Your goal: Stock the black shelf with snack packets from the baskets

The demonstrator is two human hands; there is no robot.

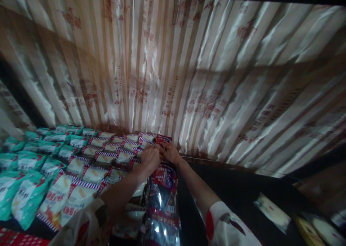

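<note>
Head view: red packet (163, 139) lengthwise away

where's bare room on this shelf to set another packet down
Bare dark shelf right of the dark packets, up to the striped backing. Left is crowded: white packets and green packets lie edge to edge.

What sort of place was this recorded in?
Likely a shop's snack shelf: neat rows of teal packets, red-and-blue-edged packets beside them, and a line of dark packets where the left hand and right hand hold a red packet.
</note>
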